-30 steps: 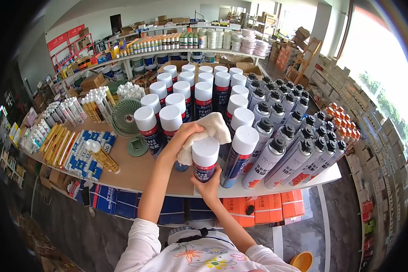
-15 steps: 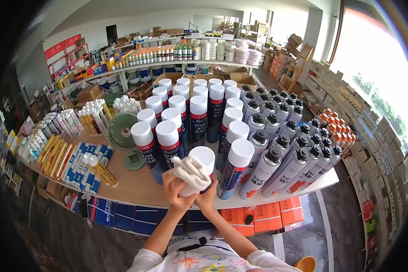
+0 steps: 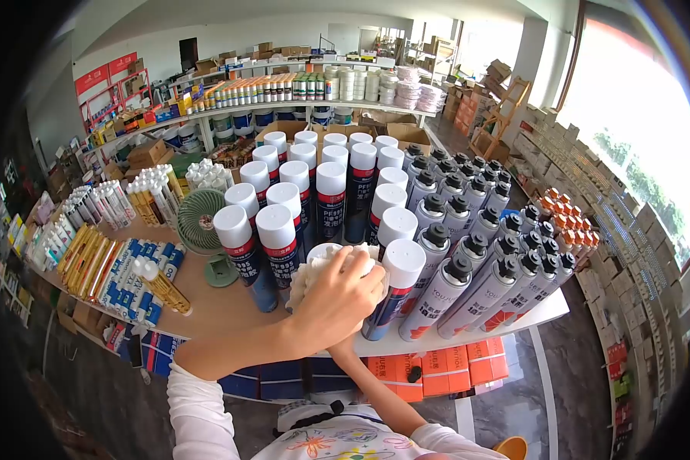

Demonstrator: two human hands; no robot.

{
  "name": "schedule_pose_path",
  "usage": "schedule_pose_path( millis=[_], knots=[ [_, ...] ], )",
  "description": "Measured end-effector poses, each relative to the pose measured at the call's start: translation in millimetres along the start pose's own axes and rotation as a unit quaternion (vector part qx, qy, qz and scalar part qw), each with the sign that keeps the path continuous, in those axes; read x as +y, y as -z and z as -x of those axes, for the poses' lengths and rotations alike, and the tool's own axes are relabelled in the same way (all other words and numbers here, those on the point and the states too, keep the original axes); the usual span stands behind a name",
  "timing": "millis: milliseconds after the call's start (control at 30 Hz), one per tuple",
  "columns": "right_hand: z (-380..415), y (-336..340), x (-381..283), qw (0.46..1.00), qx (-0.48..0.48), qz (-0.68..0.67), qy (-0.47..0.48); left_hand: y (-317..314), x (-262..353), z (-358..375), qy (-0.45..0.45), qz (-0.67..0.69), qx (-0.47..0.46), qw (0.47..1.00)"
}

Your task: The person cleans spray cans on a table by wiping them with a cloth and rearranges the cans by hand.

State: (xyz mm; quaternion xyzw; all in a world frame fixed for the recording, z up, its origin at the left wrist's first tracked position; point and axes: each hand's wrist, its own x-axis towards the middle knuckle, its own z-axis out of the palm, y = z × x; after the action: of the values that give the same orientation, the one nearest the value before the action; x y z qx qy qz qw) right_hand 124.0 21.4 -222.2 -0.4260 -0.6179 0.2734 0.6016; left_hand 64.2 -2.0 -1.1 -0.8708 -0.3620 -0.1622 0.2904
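My left hand presses a cream cloth over the upper part of a white-capped can, its fingers wrapped over the fabric. Lower down, my right hand is mostly hidden behind the left hand and forearm; its fingers do not show. Just to the right stands a white-capped foam can, close to the cloth. Two more white-capped cans stand upright to the left, with further rows behind them.
Black-topped silver cans fill the table's right side. A green fan and a pair of gold tubes are on the left. Orange boxes lie below the front edge. Stocked shelves run behind.
My left hand has swung over the can with the cloth, its forearm now crossing the table edge. My right hand has become mostly hidden. The view has shifted slightly.
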Motion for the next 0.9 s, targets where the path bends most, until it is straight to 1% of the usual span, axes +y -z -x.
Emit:
schedule_pose_path(
  millis=[33, 67, 100, 133, 167, 200, 233, 267, 300, 333, 400, 433, 467, 533, 567, 600, 667, 700, 733, 800, 833, 867, 900],
  knots=[
    [-3, 0, 0, 1.0, 0.003, 0.006, 0.027, 2, -6, -7, -0.016, -0.004, -0.008, 1.0],
    [-6, 0, -1, 0.998, 0.005, 0.011, 0.054, 6, -11, -14, -0.014, -0.005, -0.007, 1.0],
    [-7, 0, -1, 0.997, 0.007, 0.016, 0.08, 9, -18, -20, -0.007, 0.061, -0.089, 0.994],
    [-6, -1, -1, 0.996, 0.005, 0.015, 0.082, 12, -25, -27, 0.0, 0.126, -0.168, 0.978],
    [-3, -1, 0, 0.999, -0.001, -0.001, 0.042, 15, -34, -31, 0.014, 0.186, -0.162, 0.969],
    [-4, -2, -4, 1.0, -0.006, -0.018, 0.003, 21, -43, -35, 0.019, 0.243, -0.181, 0.953],
    [-6, -2, -10, 0.999, 0.001, -0.046, -0.019, 18, -51, -35, 0.023, 0.265, -0.194, 0.944],
    [-9, -1, -13, 0.999, 0.001, -0.047, -0.019, 13, -58, -35, 0.028, 0.289, -0.208, 0.934],
    [-10, -1, -15, 0.999, 0.005, -0.04, -0.002, 13, -64, -38, 0.035, 0.285, -0.251, 0.924],
    [-11, -1, -16, 0.999, 0.009, -0.034, 0.016, 10, -70, -38, 0.035, 0.284, -0.252, 0.925],
    [-9, -3, -10, 1.0, 0.0, -0.02, 0.003, 4, -83, -34, 0.073, 0.369, -0.256, 0.891],
    [-8, -4, -9, 1.0, -0.008, -0.017, -0.003, 4, -89, -35, 0.092, 0.38, -0.285, 0.875],
    [-7, -5, -8, 1.0, -0.017, -0.016, -0.008, 0, -95, -34, 0.093, 0.378, -0.285, 0.876],
    [-4, -6, -2, 1.0, -0.024, -0.009, 0.008, -4, -105, -31, 0.137, 0.476, -0.32, 0.808],
    [-4, -6, 0, 0.999, -0.032, 0.001, 0.023, -4, -110, -32, 0.143, 0.489, -0.334, 0.793],
    [-2, -5, 0, 0.999, -0.033, 0.0, 0.025, -3, -111, -29, 0.144, 0.488, -0.333, 0.794],
    [1, -5, -1, 0.999, -0.045, 0.011, -0.002, -4, -116, -22, 0.148, 0.555, -0.315, 0.756],
    [1, -5, -1, 0.999, -0.045, 0.009, 0.0, -7, -117, -15, 0.156, 0.581, -0.304, 0.739],
    [2, -5, 1, 0.999, -0.043, 0.008, 0.018, -11, -119, -8, 0.157, 0.581, -0.304, 0.739],
    [4, -4, 5, 0.998, -0.042, 0.007, 0.037, -21, -121, 7, 0.212, 0.692, -0.241, 0.647],
    [5, -4, 7, 0.998, -0.045, 0.011, 0.043, -23, -119, 13, 0.231, 0.707, -0.219, 0.631],
    [6, -3, 9, 0.998, -0.045, 0.014, 0.05, -23, -111, 19, 0.23, 0.706, -0.219, 0.633],
    [5, -4, 10, 0.998, -0.042, 0.012, 0.055, -20, -99, 25, 0.299, 0.757, -0.132, 0.566]
  ],
)
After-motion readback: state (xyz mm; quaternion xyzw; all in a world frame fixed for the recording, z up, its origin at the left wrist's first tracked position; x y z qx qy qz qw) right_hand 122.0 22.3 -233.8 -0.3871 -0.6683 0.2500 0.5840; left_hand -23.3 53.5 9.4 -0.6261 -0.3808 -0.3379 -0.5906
